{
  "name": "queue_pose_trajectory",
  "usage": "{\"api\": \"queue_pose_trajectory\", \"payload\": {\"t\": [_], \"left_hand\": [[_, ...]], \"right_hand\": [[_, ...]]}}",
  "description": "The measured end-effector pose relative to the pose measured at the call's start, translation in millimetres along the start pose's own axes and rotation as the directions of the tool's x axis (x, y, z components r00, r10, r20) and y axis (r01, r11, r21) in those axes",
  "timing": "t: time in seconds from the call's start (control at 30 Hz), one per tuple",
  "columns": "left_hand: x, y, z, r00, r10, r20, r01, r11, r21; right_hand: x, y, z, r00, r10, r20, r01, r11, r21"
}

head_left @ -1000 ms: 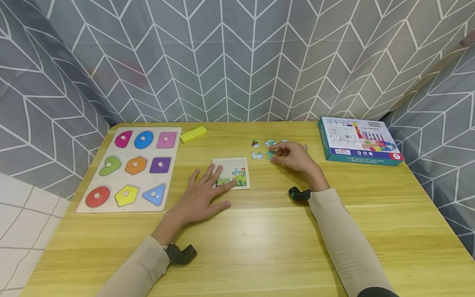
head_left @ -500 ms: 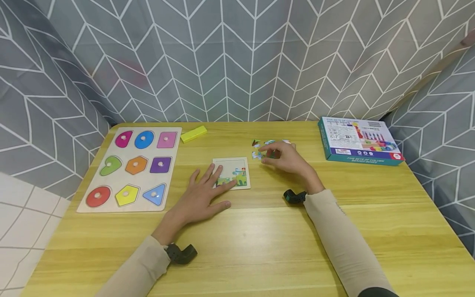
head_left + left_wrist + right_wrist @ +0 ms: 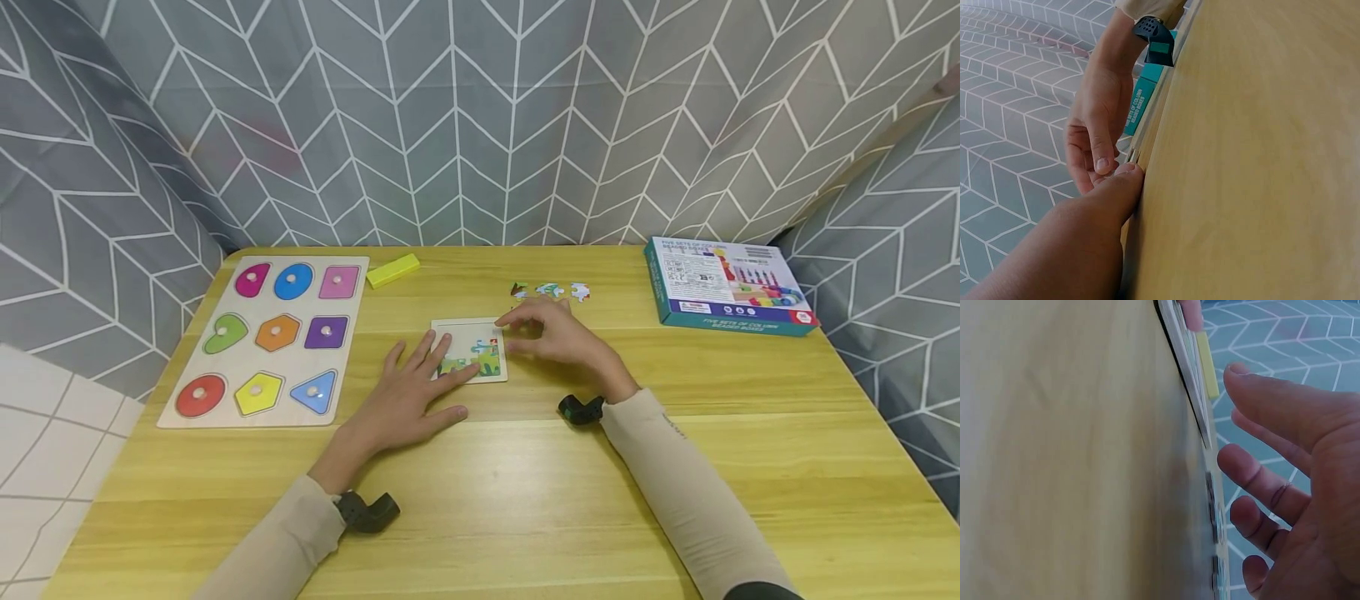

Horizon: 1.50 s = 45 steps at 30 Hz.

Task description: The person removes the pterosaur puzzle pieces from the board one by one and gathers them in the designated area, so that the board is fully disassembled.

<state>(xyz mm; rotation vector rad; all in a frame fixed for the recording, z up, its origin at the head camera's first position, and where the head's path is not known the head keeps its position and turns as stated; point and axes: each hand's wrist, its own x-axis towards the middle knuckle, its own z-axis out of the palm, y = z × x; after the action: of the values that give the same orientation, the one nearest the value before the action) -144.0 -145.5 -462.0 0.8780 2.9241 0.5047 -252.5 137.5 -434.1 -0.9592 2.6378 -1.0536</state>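
Note:
My left hand (image 3: 408,396) lies spread on the table, its fingers over the left and lower part of a small square jigsaw puzzle tray (image 3: 468,322). Along the tray's bottom and right side sit green picture pieces (image 3: 489,358); the upper left shows bare board. Above the tray's right edge, my right hand (image 3: 555,337) reaches in with its thumb and index finger apart. In the right wrist view, nothing shows between that hand's thumb (image 3: 1272,400) and fingers. Three loose jigsaw pieces (image 3: 550,290) lie in a row behind the right hand, which hides the area before them.
A wooden shape board (image 3: 281,358) with knobbed coloured shapes lies at left. Next to its upper right corner is a yellow block (image 3: 393,271). A boxed bead set (image 3: 731,283) sits at the back right. A patterned grey curtain (image 3: 480,125) hangs behind the table.
My right hand has moved left and slightly toward me, from the loose pieces to the tray's right edge. The back row of pieces shows more fully. My left hand has stayed put.

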Motion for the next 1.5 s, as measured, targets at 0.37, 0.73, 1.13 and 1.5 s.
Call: {"api": "queue_pose_trajectory", "payload": {"t": [0.37,0.73,1.13,1.5], "left_hand": [[0.6,-0.9,1.0,1.0,0.003,0.0,-0.003,1.0,0.006],[0.7,-0.3,0.3,1.0,0.006,-0.005,-0.006,1.0,0.005],[0.6,-0.9,0.7,1.0,0.013,-0.011,-0.013,1.0,0.007],[0.8,-1.0,1.3,1.0,0.012,-0.011,-0.011,1.0,0.021]], "right_hand": [[0.4,-12,9,0.997,-0.06,0.05,0.061,0.998,-0.016],[0.7,-15,18,0.995,-0.052,0.09,0.057,0.997,-0.058],[0.3,-17,22,0.995,-0.057,0.084,0.065,0.993,-0.098],[0.2,-17,24,0.995,-0.048,0.088,0.059,0.99,-0.13]]}}
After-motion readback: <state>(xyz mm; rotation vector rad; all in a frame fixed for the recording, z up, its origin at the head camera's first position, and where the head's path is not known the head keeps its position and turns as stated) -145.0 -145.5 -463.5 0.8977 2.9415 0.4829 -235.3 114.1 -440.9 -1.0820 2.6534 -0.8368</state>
